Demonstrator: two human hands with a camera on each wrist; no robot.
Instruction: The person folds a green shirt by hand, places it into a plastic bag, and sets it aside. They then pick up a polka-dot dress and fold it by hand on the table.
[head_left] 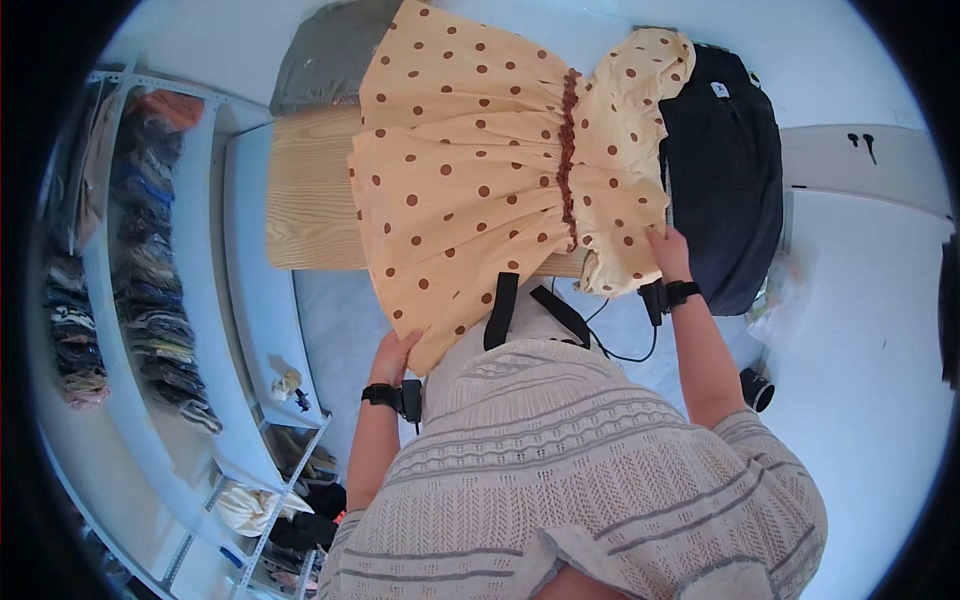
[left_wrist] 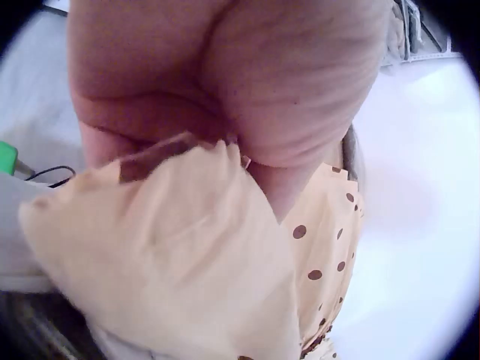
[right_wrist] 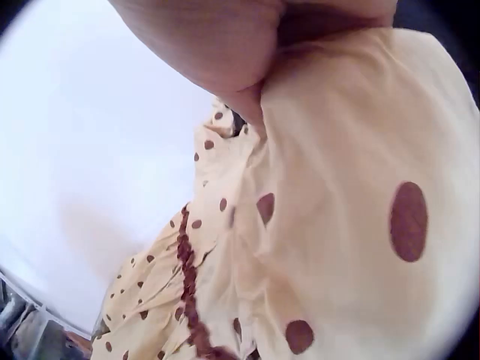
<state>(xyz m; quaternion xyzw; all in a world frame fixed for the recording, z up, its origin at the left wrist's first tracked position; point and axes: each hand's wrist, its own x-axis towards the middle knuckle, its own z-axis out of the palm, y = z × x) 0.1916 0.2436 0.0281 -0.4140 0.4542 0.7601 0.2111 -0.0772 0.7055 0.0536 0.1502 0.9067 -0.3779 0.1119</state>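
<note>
A cream dress (head_left: 470,150) with brown polka dots lies sideways over the wooden table, its skirt to the left and its puffed sleeves to the right. A gathered brown band (head_left: 568,160) runs round its waist. My left hand (head_left: 397,352) pinches the near corner of the skirt hem, which overhangs the table's front edge. In the left wrist view the cloth bunches under the thumb and fingers. My right hand (head_left: 672,254) grips the bodice by the near shoulder, beside the lower sleeve. The right wrist view shows that cloth drawn up between thumb and fingers.
The wooden tabletop (head_left: 312,200) shows left of the skirt. A grey folded item (head_left: 330,60) lies at the back left, and a black garment (head_left: 722,180) lies right of the dress. Shelves (head_left: 150,250) with bagged clothes stand far left. A black cable (head_left: 630,358) hangs near my waist.
</note>
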